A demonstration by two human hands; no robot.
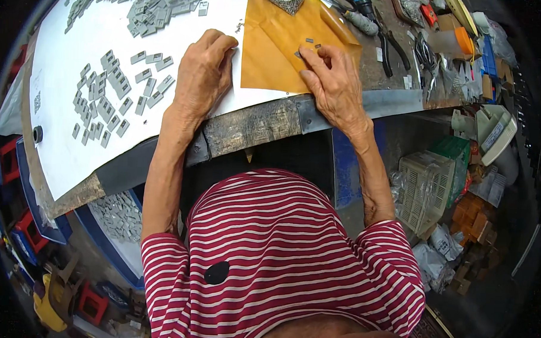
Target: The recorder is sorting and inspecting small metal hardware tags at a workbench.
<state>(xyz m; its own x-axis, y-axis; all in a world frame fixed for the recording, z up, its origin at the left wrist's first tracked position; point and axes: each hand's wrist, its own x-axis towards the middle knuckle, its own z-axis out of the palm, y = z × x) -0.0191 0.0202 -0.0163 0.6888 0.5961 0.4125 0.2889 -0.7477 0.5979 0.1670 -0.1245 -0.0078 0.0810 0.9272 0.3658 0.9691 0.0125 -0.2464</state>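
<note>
Spanning the view, the bench (254, 131) carries a white sheet (50, 167), with a brown sheet (265, 61) laid over its right edge. The left hand (203, 71) rests on the white sheet, just beside the brown sheet's left edge, fingers curled in toward the thumb; whether they hold anything cannot be told. The right hand (336, 82) reaches over the brown sheet's near edge, thumb and forefinger loosely parted, nothing visibly gripped. Grey blocks (143, 76) lie scattered toward the white sheet's left edge; others are heaped at its far edge. Small dark pieces (309, 40) lie near the brown sheet's middle, one at the right forefinger's tip. They appear light, stiff and perhaps slippery; pinching opposite edges between thumb and fingertip seems the surest hold.
</note>
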